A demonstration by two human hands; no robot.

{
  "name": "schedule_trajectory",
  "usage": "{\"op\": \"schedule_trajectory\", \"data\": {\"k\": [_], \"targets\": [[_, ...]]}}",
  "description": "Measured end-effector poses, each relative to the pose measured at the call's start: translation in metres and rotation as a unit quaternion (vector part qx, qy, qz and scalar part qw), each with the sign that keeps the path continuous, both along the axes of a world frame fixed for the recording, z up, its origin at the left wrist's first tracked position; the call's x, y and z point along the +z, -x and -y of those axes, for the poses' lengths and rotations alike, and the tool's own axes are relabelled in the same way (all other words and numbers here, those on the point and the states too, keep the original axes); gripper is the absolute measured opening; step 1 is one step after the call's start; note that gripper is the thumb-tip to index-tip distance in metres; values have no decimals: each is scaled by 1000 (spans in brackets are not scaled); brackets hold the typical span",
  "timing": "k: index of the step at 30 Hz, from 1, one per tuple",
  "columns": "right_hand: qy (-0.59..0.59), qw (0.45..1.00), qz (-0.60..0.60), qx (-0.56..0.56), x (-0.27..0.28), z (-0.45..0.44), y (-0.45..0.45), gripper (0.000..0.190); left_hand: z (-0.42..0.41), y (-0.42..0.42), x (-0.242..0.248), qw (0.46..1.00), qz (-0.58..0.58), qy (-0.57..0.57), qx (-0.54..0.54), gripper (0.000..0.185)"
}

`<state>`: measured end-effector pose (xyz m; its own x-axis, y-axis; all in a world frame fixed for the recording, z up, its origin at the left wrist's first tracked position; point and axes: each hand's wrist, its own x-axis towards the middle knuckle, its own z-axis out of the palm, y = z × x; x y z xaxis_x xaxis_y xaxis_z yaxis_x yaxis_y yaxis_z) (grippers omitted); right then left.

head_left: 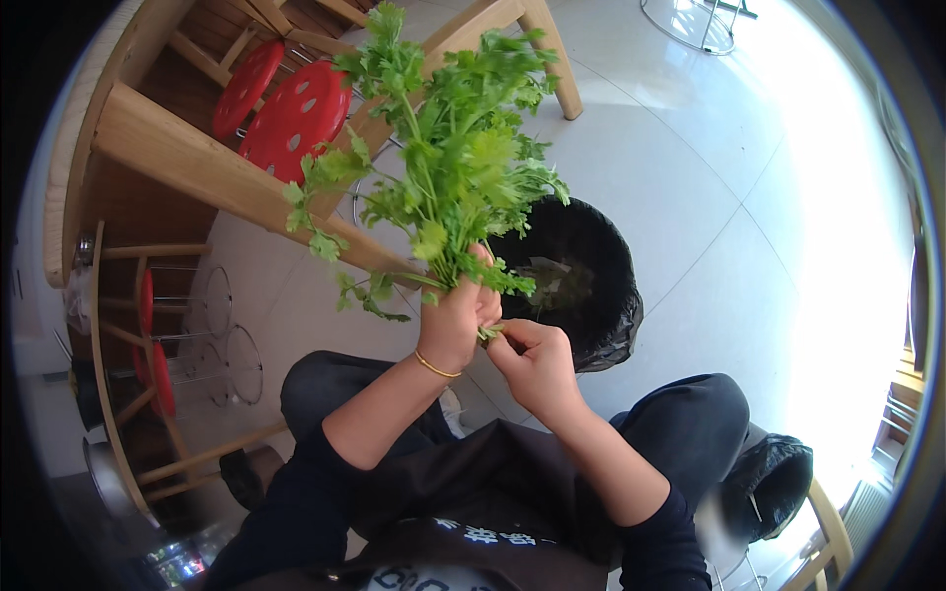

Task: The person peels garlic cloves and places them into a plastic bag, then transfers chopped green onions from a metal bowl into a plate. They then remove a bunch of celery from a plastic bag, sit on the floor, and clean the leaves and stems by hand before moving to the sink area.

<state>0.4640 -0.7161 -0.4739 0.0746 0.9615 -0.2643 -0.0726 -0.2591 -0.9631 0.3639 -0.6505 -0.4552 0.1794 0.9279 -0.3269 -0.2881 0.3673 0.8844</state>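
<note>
A leafy bunch of green herbs, cilantro by its look (458, 155), fans out upward from my left hand (457, 318), which is closed around the stems. The cut stem ends poke out below that fist. My right hand (538, 362) pinches these ends between thumb and forefinger, close beside the left hand. Behind and to the right of both hands, a bin lined with a black plastic bag (624, 310) stands on the floor. Pale and greenish scraps (554, 284) lie inside it. Part of the bin's rim is hidden by the leaves.
Wooden table legs and rails (222, 185) stand at the left. Red round stools (303, 118) with holes are tucked beneath. A second black bag (776, 480) is at the lower right beside a wooden chair (831, 517). A wire-framed stand (691, 29) rests on the tiled floor (709, 148).
</note>
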Motion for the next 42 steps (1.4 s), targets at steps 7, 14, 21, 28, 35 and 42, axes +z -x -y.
{"op": "schedule_trajectory", "data": {"k": [7,14,21,28,35,42], "targets": [[122,921,-366,48,21,6,-9,19,-7,14,18,945,267,184,-35,23],[-24,996,57,70,16,1,-12,18,7,-1,14,998,57,1,34,26],[-116,976,185,-24,-17,4,-2,18,34,26,-90,923,-287,-257,14,24],[-175,918,355,37,-63,15,11,18,31,16,-84,940,-213,-267,-21,25],[-98,938,333,-4,-63,7,7,14,25,13,-76,729,-481,-484,-43,21],[-133,899,416,-39,-33,-22,-45,17,-14,4,4,996,26,30,79,26]]}}
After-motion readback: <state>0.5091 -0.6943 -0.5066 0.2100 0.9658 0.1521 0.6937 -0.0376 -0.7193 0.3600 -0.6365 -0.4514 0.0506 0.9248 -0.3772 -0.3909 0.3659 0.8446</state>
